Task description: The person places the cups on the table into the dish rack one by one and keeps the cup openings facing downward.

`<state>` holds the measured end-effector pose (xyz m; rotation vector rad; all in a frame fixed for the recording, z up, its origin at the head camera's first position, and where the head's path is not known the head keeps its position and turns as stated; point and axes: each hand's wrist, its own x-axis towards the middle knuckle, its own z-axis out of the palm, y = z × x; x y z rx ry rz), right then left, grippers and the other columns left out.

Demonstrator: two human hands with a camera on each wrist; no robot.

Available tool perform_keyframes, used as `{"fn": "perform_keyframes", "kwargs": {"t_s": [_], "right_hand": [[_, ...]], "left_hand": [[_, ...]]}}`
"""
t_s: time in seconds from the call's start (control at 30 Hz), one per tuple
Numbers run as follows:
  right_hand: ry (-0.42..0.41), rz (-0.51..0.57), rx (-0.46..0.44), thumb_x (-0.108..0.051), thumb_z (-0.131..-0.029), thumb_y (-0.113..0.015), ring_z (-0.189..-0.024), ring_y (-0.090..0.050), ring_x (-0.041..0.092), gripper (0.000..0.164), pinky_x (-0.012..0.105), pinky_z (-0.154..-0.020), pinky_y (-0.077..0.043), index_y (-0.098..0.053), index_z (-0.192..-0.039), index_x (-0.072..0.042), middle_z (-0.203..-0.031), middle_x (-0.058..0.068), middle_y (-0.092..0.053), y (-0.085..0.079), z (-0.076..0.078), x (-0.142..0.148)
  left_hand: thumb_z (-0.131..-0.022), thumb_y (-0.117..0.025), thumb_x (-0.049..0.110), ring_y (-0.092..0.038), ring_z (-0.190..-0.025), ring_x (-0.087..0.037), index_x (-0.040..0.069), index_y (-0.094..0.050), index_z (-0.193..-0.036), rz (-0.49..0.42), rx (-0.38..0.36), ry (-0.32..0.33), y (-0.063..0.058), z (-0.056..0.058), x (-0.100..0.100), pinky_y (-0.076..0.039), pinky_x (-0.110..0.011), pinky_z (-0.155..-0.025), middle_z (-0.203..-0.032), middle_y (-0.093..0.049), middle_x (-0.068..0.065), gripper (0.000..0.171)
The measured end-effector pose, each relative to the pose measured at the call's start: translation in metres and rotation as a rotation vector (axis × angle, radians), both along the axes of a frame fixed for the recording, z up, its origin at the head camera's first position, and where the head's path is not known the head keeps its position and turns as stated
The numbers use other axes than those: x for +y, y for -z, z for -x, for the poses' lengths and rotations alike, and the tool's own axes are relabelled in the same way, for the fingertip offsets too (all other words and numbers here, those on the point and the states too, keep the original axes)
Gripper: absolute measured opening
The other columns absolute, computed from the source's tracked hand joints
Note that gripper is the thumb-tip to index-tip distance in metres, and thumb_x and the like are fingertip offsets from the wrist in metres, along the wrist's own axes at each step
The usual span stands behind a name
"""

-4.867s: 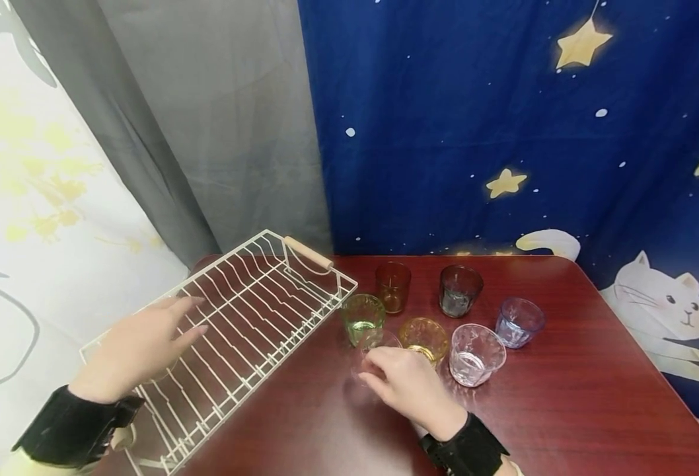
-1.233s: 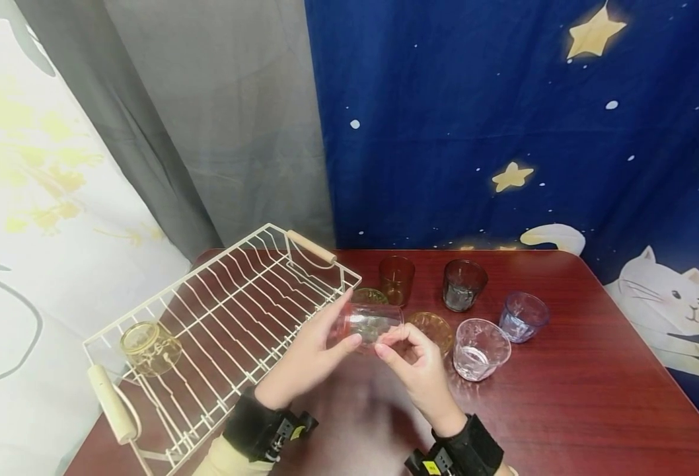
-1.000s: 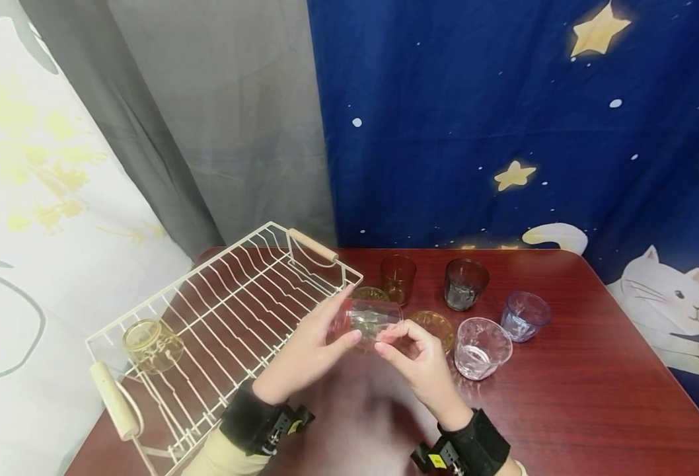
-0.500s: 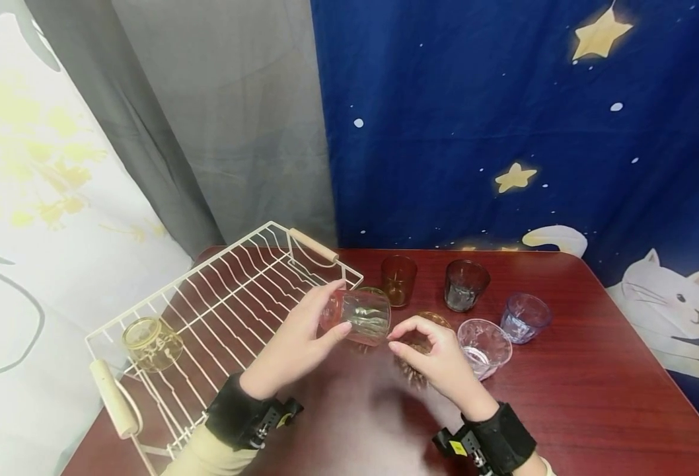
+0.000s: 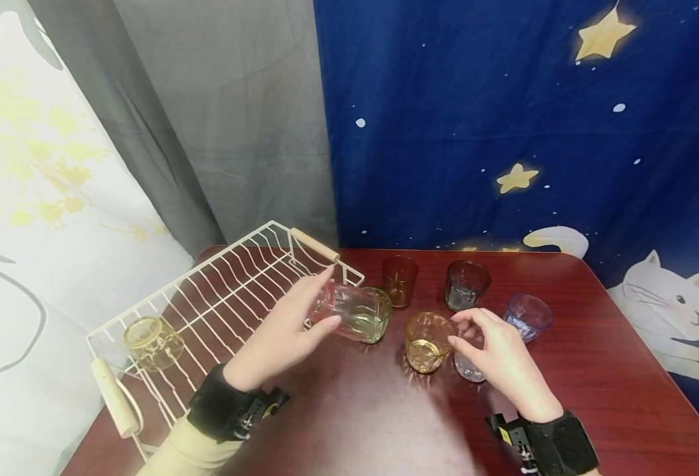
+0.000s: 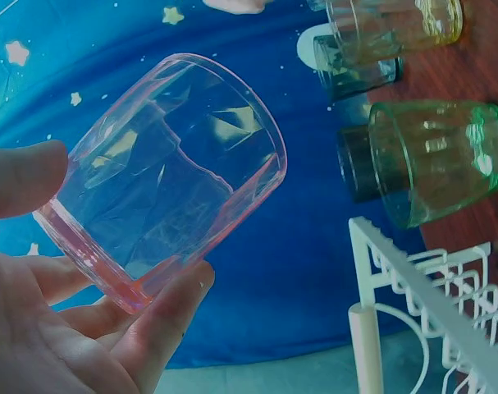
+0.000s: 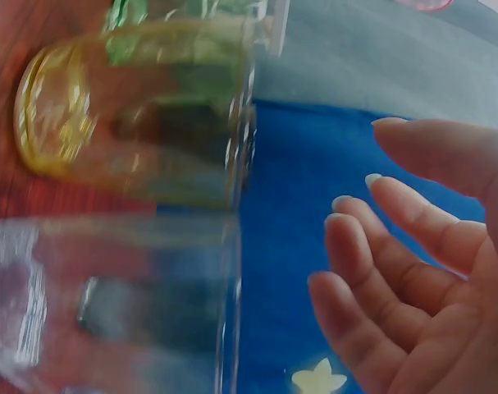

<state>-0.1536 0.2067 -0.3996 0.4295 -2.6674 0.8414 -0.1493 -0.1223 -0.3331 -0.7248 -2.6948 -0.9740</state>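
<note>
My left hand [image 5: 281,337] grips a pink-tinted glass [image 5: 343,307] near its base, tilted on its side with the mouth to the right. In the left wrist view, thumb and fingers hold that pink glass [image 6: 175,172] at its thick bottom. Behind its mouth in the head view stands a green glass [image 5: 379,325]. My right hand [image 5: 501,354] hovers over a clear glass [image 5: 467,363] and partly hides it. Nothing lies between its loosely bent fingers in the right wrist view. An upright amber-yellow glass [image 5: 425,354] stands just left of that hand.
A white wire dish rack [image 5: 239,291] with wooden handles stands on the left. One yellow glass [image 5: 153,344] sits upside down at its near-left end. Brown [image 5: 400,281], dark grey [image 5: 467,284] and blue [image 5: 529,314] glasses stand towards the back of the red-brown table [image 5: 349,416].
Both hands held the pink glass on its side a second ago. The right hand has let go and moved right, over the clear glass. The left hand has carried the pink glass slightly left.
</note>
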Motion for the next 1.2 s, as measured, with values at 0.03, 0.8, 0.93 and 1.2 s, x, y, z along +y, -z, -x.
{"fn": "perform_keyframes", "kwargs": {"t_s": [0.03,0.8,0.93,1.2], "right_hand": [[0.007,-0.017,-0.009,-0.015,-0.082,-0.078,-0.08,-0.064,0.015,0.028,0.028,-0.069,-0.053,-0.067,-0.107,-0.01,-0.088,-0.002,-0.065,0.001,0.0,0.003],[0.063,-0.112,-0.255,-0.027,-0.08,-0.078,-0.073,-0.063,0.01,0.021,0.03,-0.063,-0.049,-0.065,-0.089,-0.013,-0.078,-0.002,-0.069,0.017,0.006,0.021],[0.069,-0.129,-0.252,-0.027,-0.08,-0.078,-0.072,-0.063,0.01,0.021,0.031,-0.062,-0.05,-0.064,-0.087,-0.014,-0.077,-0.003,-0.069,0.019,0.006,0.021],[0.06,-0.21,-0.265,-0.028,-0.076,-0.08,-0.071,-0.059,0.008,0.021,0.029,-0.061,-0.045,-0.062,-0.082,-0.018,-0.074,-0.007,-0.065,0.021,0.007,0.019]], "left_hand": [[-0.092,-0.068,0.026,-0.051,-0.128,-0.023,0.011,-0.034,-0.153,0.005,0.006,-0.002,-0.001,0.0,-0.001,-0.042,-0.044,-0.111,-0.141,-0.052,-0.011,0.071],[-0.091,-0.068,0.024,-0.054,-0.124,-0.022,0.007,-0.034,-0.151,0.233,0.06,-0.05,-0.013,0.006,-0.041,-0.046,-0.042,-0.108,-0.136,-0.053,-0.01,0.072],[-0.09,-0.069,0.021,-0.055,-0.122,-0.023,0.005,-0.035,-0.15,0.261,0.063,-0.058,-0.012,0.008,-0.05,-0.047,-0.044,-0.106,-0.136,-0.053,-0.01,0.071],[-0.09,-0.068,0.018,-0.054,-0.125,-0.03,0.002,-0.037,-0.148,0.27,0.022,-0.076,-0.003,0.023,-0.069,-0.044,-0.049,-0.108,-0.134,-0.053,-0.016,0.067]]}}
